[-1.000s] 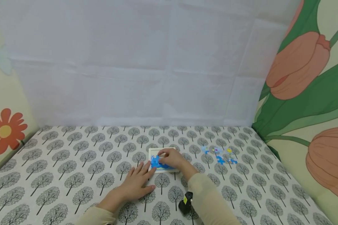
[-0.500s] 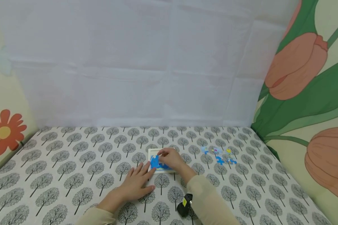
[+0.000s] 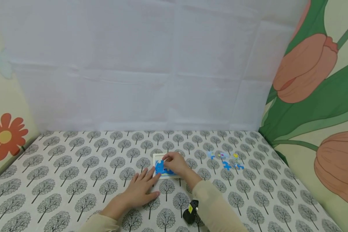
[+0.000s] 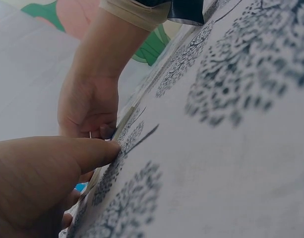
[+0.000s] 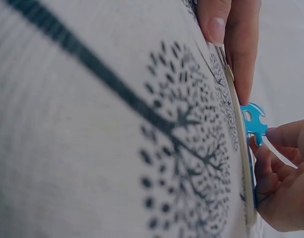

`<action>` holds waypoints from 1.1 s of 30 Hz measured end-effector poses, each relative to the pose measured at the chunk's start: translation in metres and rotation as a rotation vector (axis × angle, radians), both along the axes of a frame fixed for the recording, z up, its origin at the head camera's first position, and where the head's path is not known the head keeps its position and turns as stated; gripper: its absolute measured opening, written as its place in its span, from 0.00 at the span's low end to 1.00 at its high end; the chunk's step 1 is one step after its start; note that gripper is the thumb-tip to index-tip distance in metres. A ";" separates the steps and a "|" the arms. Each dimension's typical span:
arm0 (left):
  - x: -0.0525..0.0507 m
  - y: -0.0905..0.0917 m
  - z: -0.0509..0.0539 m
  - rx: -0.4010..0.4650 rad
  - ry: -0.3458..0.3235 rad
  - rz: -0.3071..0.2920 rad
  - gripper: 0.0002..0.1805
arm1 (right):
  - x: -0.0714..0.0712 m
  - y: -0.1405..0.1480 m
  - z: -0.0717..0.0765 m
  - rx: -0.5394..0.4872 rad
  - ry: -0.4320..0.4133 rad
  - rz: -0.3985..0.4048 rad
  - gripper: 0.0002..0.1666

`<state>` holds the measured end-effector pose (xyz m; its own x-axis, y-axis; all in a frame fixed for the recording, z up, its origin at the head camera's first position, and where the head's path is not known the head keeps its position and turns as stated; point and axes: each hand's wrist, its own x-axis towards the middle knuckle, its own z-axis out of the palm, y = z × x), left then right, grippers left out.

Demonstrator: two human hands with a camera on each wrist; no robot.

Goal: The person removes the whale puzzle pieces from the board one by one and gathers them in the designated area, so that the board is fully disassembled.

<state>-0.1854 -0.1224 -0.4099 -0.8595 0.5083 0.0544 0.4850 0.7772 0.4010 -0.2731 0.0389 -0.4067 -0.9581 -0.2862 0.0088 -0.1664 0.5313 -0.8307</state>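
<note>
One blue puzzle piece (image 5: 256, 125), likely light, stiff and best taken by its edges, stands tilted at the nine o'clock side of the white frame (image 3: 155, 159); the right hand (image 3: 176, 163) pinches it. Left hand (image 3: 141, 190) spreads at seven o'clock; loose pieces (image 3: 227, 165) lie toward three.

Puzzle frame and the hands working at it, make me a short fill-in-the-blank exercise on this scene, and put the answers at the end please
1. The person's ____ (left/right) hand pinches a blue piece.
2. In the head view, the frame lies to the ____ of the loose pieces.
3. The tablecloth has a repeated print of ____.

Missing words: right; left; trees.
</note>
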 end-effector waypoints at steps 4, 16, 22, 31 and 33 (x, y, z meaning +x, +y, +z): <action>0.000 0.000 -0.001 -0.003 0.008 0.001 0.33 | -0.001 0.002 -0.003 -0.019 0.064 0.052 0.04; -0.001 0.000 -0.002 -0.017 0.011 0.003 0.34 | -0.002 0.004 -0.001 0.026 0.066 0.072 0.06; -0.001 -0.001 -0.002 -0.012 0.004 0.001 0.34 | -0.002 0.005 -0.003 0.011 0.063 0.081 0.05; 0.000 -0.001 -0.001 -0.010 0.000 0.007 0.34 | -0.003 0.003 -0.005 -0.007 0.036 0.061 0.06; -0.001 -0.001 -0.002 -0.013 0.003 0.008 0.34 | -0.004 0.004 -0.006 -0.010 0.036 0.060 0.06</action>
<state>-0.1859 -0.1233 -0.4121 -0.8633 0.5021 0.0506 0.4801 0.7863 0.3890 -0.2771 0.0425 -0.4126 -0.9382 -0.3430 0.0457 -0.2273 0.5111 -0.8289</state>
